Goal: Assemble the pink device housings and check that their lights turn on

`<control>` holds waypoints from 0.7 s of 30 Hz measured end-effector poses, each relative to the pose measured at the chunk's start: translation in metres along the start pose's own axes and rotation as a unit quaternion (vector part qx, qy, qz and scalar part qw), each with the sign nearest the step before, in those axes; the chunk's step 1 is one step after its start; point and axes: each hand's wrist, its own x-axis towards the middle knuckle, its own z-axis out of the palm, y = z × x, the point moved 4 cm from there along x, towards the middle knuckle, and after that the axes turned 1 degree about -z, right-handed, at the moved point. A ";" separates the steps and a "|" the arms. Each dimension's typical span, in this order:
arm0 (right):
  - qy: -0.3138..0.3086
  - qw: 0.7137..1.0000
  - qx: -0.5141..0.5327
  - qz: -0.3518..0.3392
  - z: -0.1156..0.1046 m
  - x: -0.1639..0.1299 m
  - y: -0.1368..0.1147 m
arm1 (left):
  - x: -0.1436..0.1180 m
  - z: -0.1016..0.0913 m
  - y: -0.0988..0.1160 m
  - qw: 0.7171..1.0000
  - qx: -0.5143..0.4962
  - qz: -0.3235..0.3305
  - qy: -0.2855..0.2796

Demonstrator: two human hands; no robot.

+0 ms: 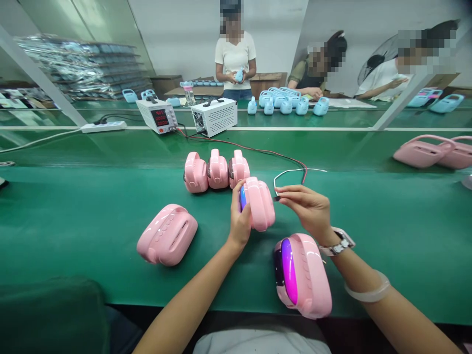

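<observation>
My left hand (240,219) is closed around a pink portable speaker (261,204), whose front glows blue. Just to its right, my right hand (308,209) pinches a small dark plug (276,198) on a thin cable, close to the speaker's side; whether they touch I cannot tell. Below my right wrist stands a second pink speaker (313,280) with a magenta-lit front. Another pink speaker (167,236) lies at the left, its row of buttons and a slot showing. Behind my left hand, three pink speakers (217,169) stand side by side.
A power supply with red digits (158,117) and a white metal box (216,117) stand at the back. Red and black wires (254,147) run across the bench. More pink speakers (420,151) sit far right. Across the bench, several people work near light-blue speakers (285,104).
</observation>
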 end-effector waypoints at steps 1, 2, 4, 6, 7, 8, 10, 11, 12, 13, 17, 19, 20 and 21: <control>0.006 1.000 -0.022 0.001 -0.009 -0.002 0.002 | -0.001 -0.001 0.002 1.000 0.007 0.004 -0.001; 0.010 0.999 -0.047 0.005 -0.019 -0.005 0.005 | -0.001 -0.002 0.004 1.000 0.018 0.009 0.000; 0.005 0.995 -0.101 0.023 -0.040 -0.013 0.014 | -0.002 -0.005 0.009 0.999 0.050 0.020 0.004; -0.013 0.987 -0.155 0.048 -0.060 -0.025 0.025 | -0.002 -0.005 0.012 0.997 0.075 0.027 0.009; -0.027 0.982 -0.179 0.061 -0.069 -0.031 0.030 | -0.002 -0.005 0.013 0.996 0.080 0.029 0.010; -0.042 0.976 -0.199 0.073 -0.076 -0.037 0.033 | -0.003 -0.005 0.013 0.996 0.080 0.032 0.011; -0.068 0.967 -0.229 0.092 -0.085 -0.045 0.034 | -0.003 -0.004 0.014 0.996 0.080 0.041 0.015; -0.074 0.963 -0.240 0.096 -0.086 -0.046 0.029 | -0.003 -0.003 0.014 0.996 0.079 0.044 0.016; -0.077 0.961 -0.246 0.098 -0.083 -0.046 0.020 | -0.004 -0.002 0.014 0.996 0.078 0.042 0.018; -0.080 0.962 -0.242 0.102 -0.077 -0.043 0.009 | -0.004 -0.002 0.013 0.996 0.078 0.037 0.022; -0.146 0.972 -0.148 0.113 -0.023 -0.018 -0.043 | -0.007 0.002 0.011 0.994 0.096 0.029 0.040; -0.178 0.972 -0.126 0.091 0.002 0.001 -0.058 | -0.009 0.005 0.010 0.995 0.089 0.017 0.039; -0.196 0.969 -0.109 0.107 0.009 0.012 -0.057 | -0.009 0.007 0.009 0.997 0.070 -0.001 0.033; -0.205 0.964 -0.094 0.138 0.009 0.024 -0.051 | -0.010 0.009 0.007 0.998 0.044 -0.028 0.022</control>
